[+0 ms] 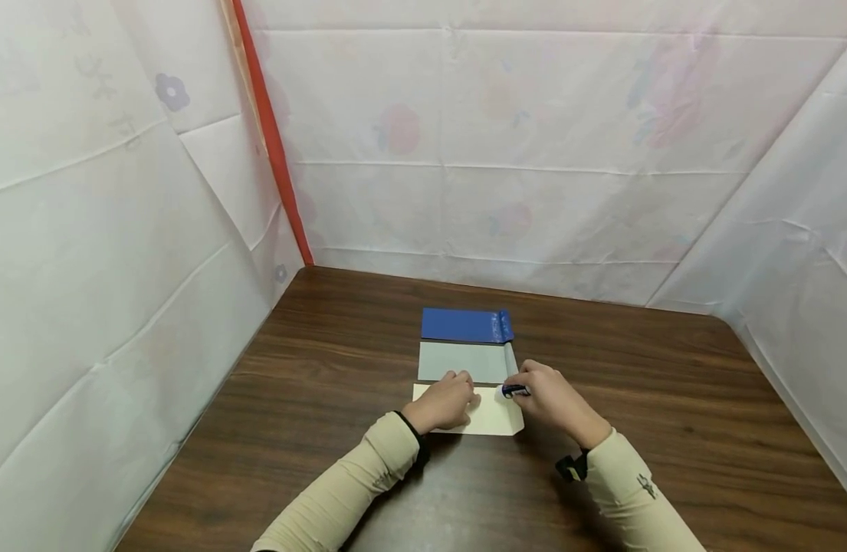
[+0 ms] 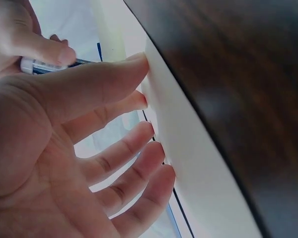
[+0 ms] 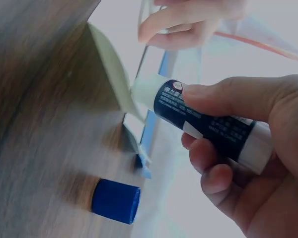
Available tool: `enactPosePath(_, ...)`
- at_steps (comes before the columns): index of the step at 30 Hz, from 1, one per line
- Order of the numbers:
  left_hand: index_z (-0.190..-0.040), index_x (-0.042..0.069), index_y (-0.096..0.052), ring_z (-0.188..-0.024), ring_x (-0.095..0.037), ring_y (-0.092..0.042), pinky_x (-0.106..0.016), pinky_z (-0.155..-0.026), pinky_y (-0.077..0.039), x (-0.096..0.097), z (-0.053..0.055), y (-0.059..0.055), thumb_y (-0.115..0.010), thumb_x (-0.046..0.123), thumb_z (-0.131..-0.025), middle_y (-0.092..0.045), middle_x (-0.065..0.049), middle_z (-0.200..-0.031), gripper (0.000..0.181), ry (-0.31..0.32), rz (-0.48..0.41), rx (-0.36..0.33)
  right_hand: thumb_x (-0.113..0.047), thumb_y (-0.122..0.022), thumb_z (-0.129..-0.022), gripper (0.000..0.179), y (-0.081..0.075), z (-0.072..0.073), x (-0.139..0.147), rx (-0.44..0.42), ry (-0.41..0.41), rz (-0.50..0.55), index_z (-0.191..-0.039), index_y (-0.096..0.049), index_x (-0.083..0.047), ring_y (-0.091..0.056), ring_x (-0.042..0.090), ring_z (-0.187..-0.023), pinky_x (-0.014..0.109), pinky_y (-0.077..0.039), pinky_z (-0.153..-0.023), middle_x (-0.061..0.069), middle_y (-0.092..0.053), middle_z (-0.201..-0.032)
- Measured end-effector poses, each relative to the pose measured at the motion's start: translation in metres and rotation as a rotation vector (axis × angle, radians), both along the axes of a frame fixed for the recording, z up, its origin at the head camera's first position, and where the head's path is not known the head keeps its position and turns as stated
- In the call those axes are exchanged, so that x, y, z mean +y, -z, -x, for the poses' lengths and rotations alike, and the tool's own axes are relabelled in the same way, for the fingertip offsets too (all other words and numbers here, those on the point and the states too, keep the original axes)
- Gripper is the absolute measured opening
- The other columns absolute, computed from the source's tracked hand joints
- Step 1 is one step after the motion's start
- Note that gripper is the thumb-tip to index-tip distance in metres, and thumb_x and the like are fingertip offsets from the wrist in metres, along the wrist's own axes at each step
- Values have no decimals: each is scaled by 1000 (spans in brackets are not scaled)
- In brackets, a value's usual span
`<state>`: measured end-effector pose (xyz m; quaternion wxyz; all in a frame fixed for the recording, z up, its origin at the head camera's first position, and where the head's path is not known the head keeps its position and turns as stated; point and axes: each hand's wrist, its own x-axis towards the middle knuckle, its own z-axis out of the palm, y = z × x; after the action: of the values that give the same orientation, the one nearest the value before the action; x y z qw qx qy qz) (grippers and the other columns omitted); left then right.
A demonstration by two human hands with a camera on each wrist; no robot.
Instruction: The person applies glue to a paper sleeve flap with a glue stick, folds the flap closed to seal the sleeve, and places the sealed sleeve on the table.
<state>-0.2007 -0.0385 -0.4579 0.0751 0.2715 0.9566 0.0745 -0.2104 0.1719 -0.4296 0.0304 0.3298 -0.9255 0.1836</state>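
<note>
My right hand grips a glue stick, dark blue with white ends, thumb on one side and curled fingers on the other. Its white tip meets the flap end of a cream envelope, lying flat nearest me. On the left part of that envelope, my left hand presses with spread, slightly bent fingertips. In the right wrist view the cream flap stands up a little from the table. A blue cap lies on the wood by the right hand; the head view hides it.
Just beyond the cream envelope lies a pale grey-green envelope, its right flap raised. A blue envelope with whitish smears at its right flap lies farther back. The dark wooden table meets white sheeting behind and at both sides.
</note>
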Motion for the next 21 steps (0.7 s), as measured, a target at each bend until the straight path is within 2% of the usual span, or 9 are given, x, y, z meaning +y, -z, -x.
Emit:
enactPosePath(6,-96,14,-75,-103,-19,-54,-23,-88,-47,-2,0,-2,-76,19,-79,-61,-2,-117,18,3,1,5,0,-72,-82,17,4,5,-5,6,7,-20,-98,-77,-5,-49,7,-66,21,-41,-58,3,-58,-84)
enactPosePath(15,-104,11,-74,-100,-21,-54,-26,-84,-49,-1,2,-2,-72,13,-82,-60,-3,-115,23,-22,-22,-24,-1,-76,-78,17,-1,-8,-3,12,-75,-62,-94,-77,-7,-55,8,-68,19,-46,-59,2,-58,-84)
enactPosePath(21,-103,11,-74,-101,-20,-53,-25,-83,-49,0,2,-1,-72,13,-82,-60,-3,-115,21,-20,-22,-30,-4,-78,-77,16,-3,-18,2,30,-117,-97,-92,-77,-9,-51,6,-68,21,-46,-60,-1,-56,-83)
